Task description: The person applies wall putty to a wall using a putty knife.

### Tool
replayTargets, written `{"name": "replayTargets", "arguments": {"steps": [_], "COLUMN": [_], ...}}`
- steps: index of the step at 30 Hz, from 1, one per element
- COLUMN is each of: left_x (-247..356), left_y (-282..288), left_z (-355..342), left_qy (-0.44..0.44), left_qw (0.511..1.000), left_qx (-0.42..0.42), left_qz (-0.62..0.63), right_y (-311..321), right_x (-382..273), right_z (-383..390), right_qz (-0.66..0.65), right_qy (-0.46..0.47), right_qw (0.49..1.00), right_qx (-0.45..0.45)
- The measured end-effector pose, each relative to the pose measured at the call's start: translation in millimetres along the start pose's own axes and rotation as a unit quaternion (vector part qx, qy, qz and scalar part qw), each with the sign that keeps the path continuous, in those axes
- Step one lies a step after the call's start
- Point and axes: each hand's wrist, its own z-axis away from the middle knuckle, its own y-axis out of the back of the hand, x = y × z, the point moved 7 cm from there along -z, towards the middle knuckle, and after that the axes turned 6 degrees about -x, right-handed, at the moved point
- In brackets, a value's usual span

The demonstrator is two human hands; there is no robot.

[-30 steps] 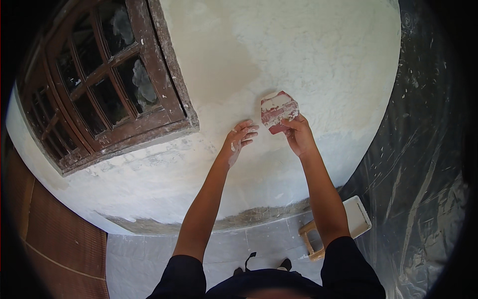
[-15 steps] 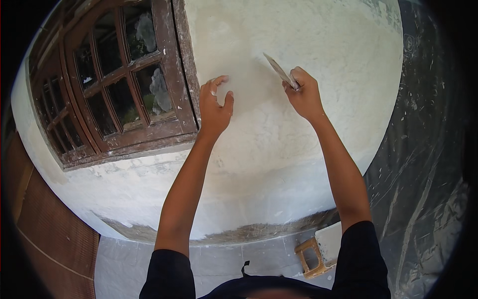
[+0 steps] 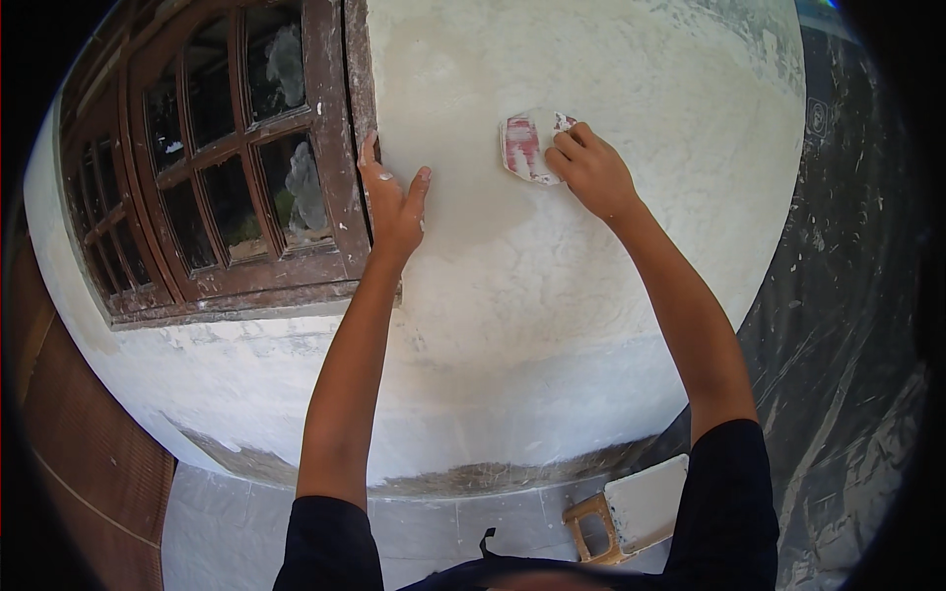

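My right hand (image 3: 598, 177) grips a putty scraper (image 3: 522, 148), a flat white blade with red patches and pale smears on its face. The blade lies close to a pale plastered wall (image 3: 522, 286), right of a darker, damp-looking patch (image 3: 448, 118). Whether the whole edge touches the wall, I cannot tell. My left hand (image 3: 397, 209) holds nothing; its fingers and thumb are apart, with white paste on them. Its fingertips reach the edge of the brown wooden window frame (image 3: 361, 94), beside the glazed shutter (image 3: 251, 148).
Below on the right, a pale tray (image 3: 650, 500) rests by a small wooden stool (image 3: 594, 530) on the grey floor covering (image 3: 424, 522). Dark plastic sheeting (image 3: 828, 295) hangs at the right. A brown ribbed panel (image 3: 89, 453) stands at the lower left.
The scraper has turned from edge-on to showing its broad face. My left hand has shifted left from the wall to the window frame. The view has moved slightly.
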Motion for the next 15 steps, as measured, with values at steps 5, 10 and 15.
{"name": "replayTargets", "arguments": {"steps": [5,10,15], "left_x": [-14.5,-24.1,-48.9], "left_y": [-7.3,-11.1,-10.0], "left_z": [1.5,2.7,3.1], "left_qy": [0.006,0.023,0.019], "left_qw": [0.999,0.997,0.997], "left_qx": [0.003,-0.002,0.005], "left_qz": [0.036,0.08,0.072], "right_y": [-21.2,-48.7,-60.0], "right_x": [-5.1,-16.6,-12.1], "right_z": [-3.0,-4.9,4.0], "right_qz": [0.065,0.166,0.233], "right_qy": [0.045,0.068,0.066], "right_qw": [0.997,0.982,0.968], "right_qx": [-0.017,-0.065,-0.063]}}
